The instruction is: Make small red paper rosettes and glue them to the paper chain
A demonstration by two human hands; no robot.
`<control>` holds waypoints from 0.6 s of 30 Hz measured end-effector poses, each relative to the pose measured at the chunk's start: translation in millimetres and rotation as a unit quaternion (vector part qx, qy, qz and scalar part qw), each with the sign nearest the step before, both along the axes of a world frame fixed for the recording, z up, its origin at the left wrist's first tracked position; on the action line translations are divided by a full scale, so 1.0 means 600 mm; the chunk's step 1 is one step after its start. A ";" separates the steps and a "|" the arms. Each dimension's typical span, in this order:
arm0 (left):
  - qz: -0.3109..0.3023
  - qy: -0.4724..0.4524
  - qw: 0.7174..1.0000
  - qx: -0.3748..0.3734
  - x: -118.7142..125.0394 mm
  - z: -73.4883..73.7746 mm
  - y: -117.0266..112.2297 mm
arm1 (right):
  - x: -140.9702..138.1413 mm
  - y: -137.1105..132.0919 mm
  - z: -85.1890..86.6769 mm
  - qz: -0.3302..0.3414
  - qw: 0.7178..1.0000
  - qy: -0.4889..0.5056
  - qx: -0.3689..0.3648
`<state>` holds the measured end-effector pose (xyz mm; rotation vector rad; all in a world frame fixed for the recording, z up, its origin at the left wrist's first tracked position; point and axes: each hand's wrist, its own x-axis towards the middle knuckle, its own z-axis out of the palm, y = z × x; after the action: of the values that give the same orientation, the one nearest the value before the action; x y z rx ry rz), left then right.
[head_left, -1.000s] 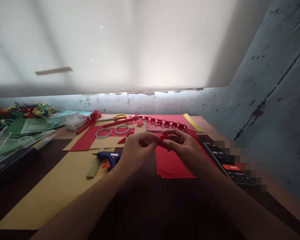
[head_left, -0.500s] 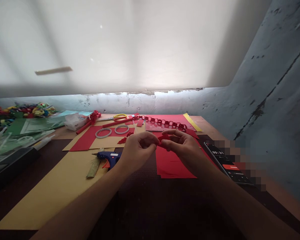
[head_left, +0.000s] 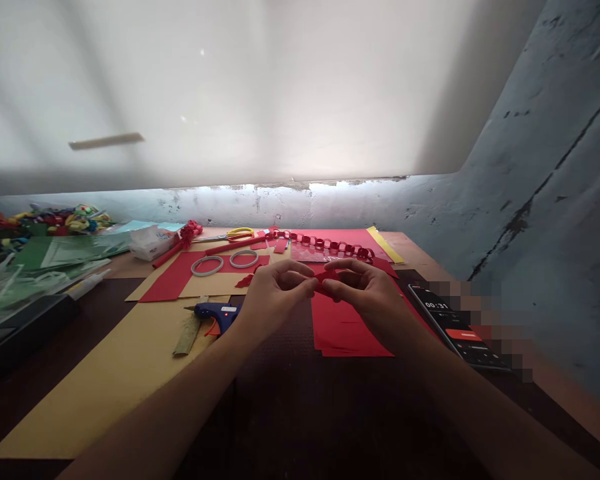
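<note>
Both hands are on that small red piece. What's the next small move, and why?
Perhaps tilt the small red piece slightly upward: the left hand and right hand pinch it from opposite sides and cover much of it, so its edges can't be checked well.

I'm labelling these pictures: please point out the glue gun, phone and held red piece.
Glue gun [head_left: 217,313]: head view, blue body.
Phone [head_left: 457,331]: head view, lit screen.
Held red piece [head_left: 326,277]: head view, exposed middle.

This looks like a craft corner against a cracked, stained wall, its table spread with red paper, scissors, a glue gun and a paper chain.
</note>
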<state>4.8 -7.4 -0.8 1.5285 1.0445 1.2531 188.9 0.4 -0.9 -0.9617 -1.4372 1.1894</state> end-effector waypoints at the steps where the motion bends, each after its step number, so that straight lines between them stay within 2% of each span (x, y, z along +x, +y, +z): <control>1: 0.002 0.002 1.000 0.001 0.000 0.001 -0.001 | 0.000 0.000 0.000 0.000 1.000 -0.002 0.000; 18: 0.001 -0.004 0.999 0.040 0.003 -0.002 0.000 | -0.001 -0.003 0.003 -0.008 0.998 -0.050 0.022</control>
<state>6.6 -7.1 -1.9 1.5832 1.0020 1.3156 188.1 -1.6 1.0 -1.0123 -1.5253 1.1066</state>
